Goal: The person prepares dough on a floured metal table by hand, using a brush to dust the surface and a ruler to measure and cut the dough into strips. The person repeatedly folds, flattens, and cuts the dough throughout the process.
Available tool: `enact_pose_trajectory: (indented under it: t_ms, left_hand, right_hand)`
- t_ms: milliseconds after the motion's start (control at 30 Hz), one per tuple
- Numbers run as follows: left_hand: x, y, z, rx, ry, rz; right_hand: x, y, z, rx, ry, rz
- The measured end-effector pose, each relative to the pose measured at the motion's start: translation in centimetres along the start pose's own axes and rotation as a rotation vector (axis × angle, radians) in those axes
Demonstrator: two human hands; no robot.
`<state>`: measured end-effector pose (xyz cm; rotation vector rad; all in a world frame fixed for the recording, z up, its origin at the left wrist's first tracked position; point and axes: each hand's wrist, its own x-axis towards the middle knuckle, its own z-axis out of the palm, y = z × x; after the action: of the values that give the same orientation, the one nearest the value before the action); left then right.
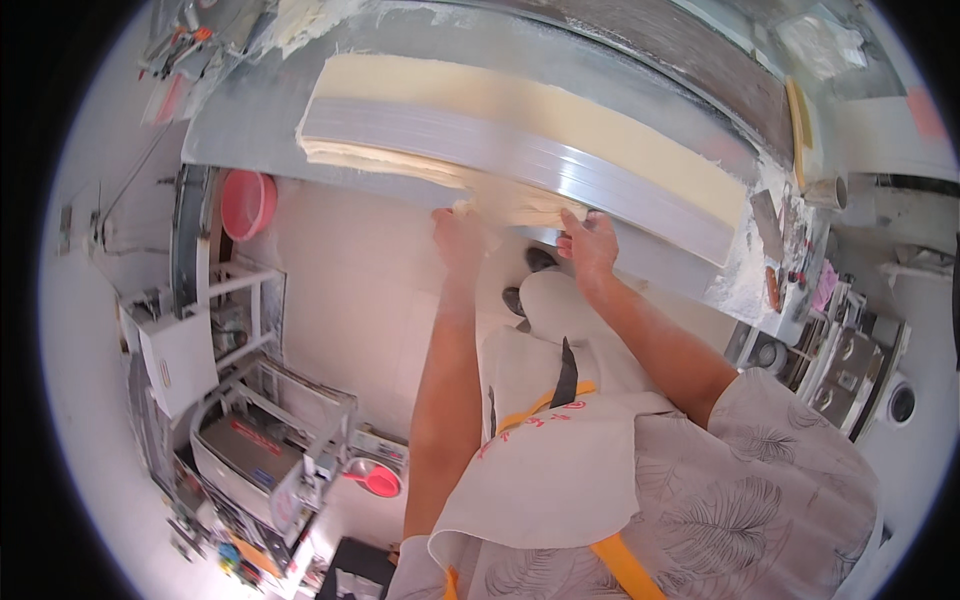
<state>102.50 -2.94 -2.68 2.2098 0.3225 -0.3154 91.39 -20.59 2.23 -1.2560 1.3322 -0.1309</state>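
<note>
A long, layered sheet of pale dough (pixel 420 82) lies across the floured worktop. On top of it rests a long, shiny metal strip (pixel 440 133), running lengthwise. At the near edge, loose dough strips (pixel 525 208) stretch between my hands. My left hand (pixel 462 238) is closed around the dough's left end, with a crumpled bit showing above the fingers. To its right, my right hand (pixel 590 243) pinches the dough between thumb and fingers beside the metal strip. A small dark piece shows at the right fingers; its kind I cannot make out. A blurred patch covers part of the dough.
The grey worktop (pixel 245 130) carries loose flour at its right end, where a scraper (pixel 767 225) lies near a metal cup (pixel 826 193). A pink basin (pixel 248 204) stands below the left edge. Machines on a white frame (pixel 250 450) stand at lower left, beside a red scoop (pixel 380 480).
</note>
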Motion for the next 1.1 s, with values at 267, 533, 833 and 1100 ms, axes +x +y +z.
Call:
enact_pose_trajectory:
  t_ms: [267,533,833,1100]
  left_hand:
    - [3.4,-0.5,-3.1,-0.295,-0.481,-0.174]
    - [10.0,3.8,-10.6,-0.602,-0.82,-0.584]
    - [18.1,3.4,-15.5,-0.461,-0.921,-0.663]
    - [23.8,4.6,-19.6,-0.404,-1.223,-0.674]
  right_hand:
    - [-0.4,1.6,5.2,-0.209,-0.059,-0.267]
    - [-8.3,-2.1,15.5,-0.633,-0.414,-0.953]
    - [-6.8,-2.5,21.9,-0.37,0.325,-0.243]
    - [-11.1,-1.4,33.4,-0.226,0.229,-0.285]
